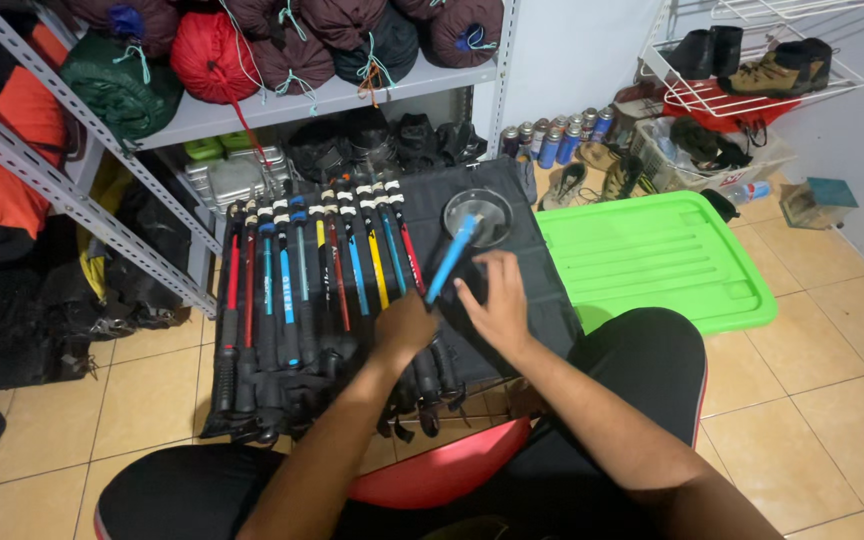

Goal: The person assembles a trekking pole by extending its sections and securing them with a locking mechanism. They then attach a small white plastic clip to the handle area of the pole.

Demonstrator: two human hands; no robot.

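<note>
A light blue trekking pole (452, 258) slants across a black cloth (537, 262) laid on the floor, its upper end reaching a round clear basket (479, 215) near the cloth's far edge. The left hand (404, 327) is closed around the pole's lower shaft, while the right hand (497, 305) rests just beside it, fingers spread and curled over the pole's dark lower section. To the left, a row of folded poles (302, 290) in red, blue, yellow and black lies side by side on the same cloth, close against the held pole. A green plastic lid (652, 262) lies flat on the tiles to the right, touching the cloth's edge. Behind stands a grey metal shelf (302, 105) loaded with stuffed sacks (212, 55), with gas canisters (552, 140) lined along the wall and boots (772, 65) on a white wire rack (752, 95). The person sits on a red stool (432, 470).
</note>
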